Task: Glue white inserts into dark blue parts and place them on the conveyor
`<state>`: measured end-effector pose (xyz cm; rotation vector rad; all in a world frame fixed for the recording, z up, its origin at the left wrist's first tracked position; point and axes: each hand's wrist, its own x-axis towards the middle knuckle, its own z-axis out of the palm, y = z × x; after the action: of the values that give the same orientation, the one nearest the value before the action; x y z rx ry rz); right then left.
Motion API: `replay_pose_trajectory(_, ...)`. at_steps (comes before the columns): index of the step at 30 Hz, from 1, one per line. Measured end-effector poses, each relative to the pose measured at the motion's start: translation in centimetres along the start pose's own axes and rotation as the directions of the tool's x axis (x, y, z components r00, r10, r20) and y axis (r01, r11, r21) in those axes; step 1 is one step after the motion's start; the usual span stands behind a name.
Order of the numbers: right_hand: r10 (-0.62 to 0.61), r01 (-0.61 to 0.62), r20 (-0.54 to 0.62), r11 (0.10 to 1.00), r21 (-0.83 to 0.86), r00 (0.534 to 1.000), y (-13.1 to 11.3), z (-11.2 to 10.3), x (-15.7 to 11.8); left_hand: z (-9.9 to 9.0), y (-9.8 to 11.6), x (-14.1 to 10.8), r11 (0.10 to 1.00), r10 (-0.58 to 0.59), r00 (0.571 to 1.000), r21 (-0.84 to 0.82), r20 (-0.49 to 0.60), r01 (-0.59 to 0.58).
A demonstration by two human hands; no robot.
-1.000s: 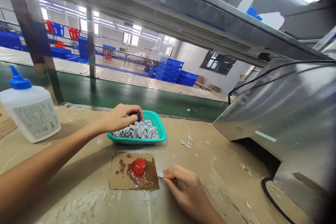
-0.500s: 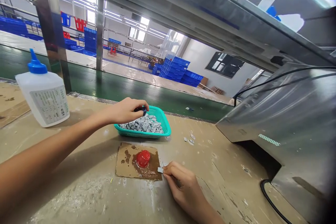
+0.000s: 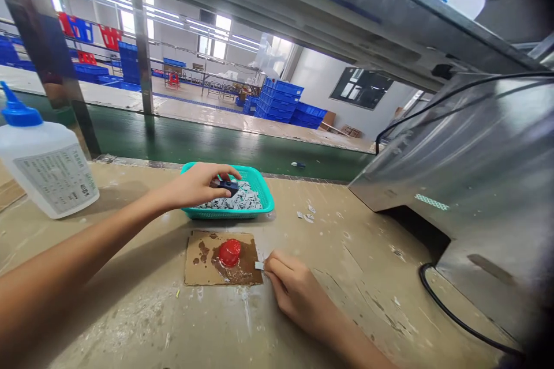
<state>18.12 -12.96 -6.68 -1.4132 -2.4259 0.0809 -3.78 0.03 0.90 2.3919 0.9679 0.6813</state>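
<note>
Over the basket (image 3: pixel 231 215), the left hand (image 3: pixel 197 185) pinches a dark block (image 3: pixel 230 188). The right hand (image 3: pixel 289 281) pinches a pale tab (image 3: pixel 259 266), nearer than the basket. Left of the basket, a bottle (image 3: pixel 49 170) reads "401".

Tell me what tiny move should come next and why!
Perhaps the right hand's grip should ease the small, flat, pale-grey piece toward the shiny red cup-shaped object: it pinches the piece at the right edge of the stained brown cardboard rectangle bearing that object.

Stained bench (image 3: pixel 216 334) — teal basket (image 3: pixel 231 214), 1 cardboard sheet (image 3: pixel 197 274), white bottle (image 3: pixel 47 153).
</note>
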Motion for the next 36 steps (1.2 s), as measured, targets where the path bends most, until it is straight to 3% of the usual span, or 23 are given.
replay_pose_trajectory(3,-0.025,0.025,0.002,0.999,-0.023,1.000,0.0,-0.2,-0.1,0.9,0.4,0.1,0.992,-0.039,0.999,-0.119,-0.002,0.038)
replay_pose_trajectory(8,-0.036,0.035,-0.002,0.998,-0.044,0.999,0.2,-0.1,-0.2,2.4,0.8,0.2,0.958,0.033,0.999,-0.283,-0.012,-0.035)
replay_pose_trajectory(12,-0.049,0.049,-0.018,0.999,-0.015,0.999,0.5,0.2,-0.5,2.6,0.8,0.1,0.950,0.044,0.999,-0.310,0.015,-0.037)
replay_pose_trajectory(14,-0.051,0.052,-0.046,0.998,0.033,0.998,0.5,-0.2,-0.5,2.5,0.7,0.1,0.955,0.017,1.000,-0.296,0.008,-0.014)
replay_pose_trajectory(17,0.007,0.033,-0.163,0.970,0.242,0.987,0.2,-1.8,0.5,2.6,0.9,0.2,0.953,0.002,1.000,-0.303,0.012,0.002)
replay_pose_trajectory(21,0.259,0.031,-0.355,0.769,0.639,0.898,-0.2,-4.7,4.2,2.9,1.9,0.0,0.938,-0.009,1.000,-0.348,0.003,0.010)
replay_pose_trajectory(24,0.388,0.068,-0.355,0.588,0.806,0.851,0.0,-6.2,7.2,2.9,2.8,0.0,0.845,-0.084,0.996,-0.533,-0.041,0.049)
replay_pose_trajectory(26,0.408,0.068,-0.335,0.545,0.836,0.850,0.3,-6.6,8.5,2.8,3.2,0.1,0.756,-0.126,0.991,-0.652,-0.053,0.061)
replay_pose_trajectory(36,0.290,0.075,-0.325,0.632,0.771,0.900,1.2,-5.8,10.1,3.1,2.4,0.5,0.738,-0.137,0.984,-0.674,-0.118,0.022)
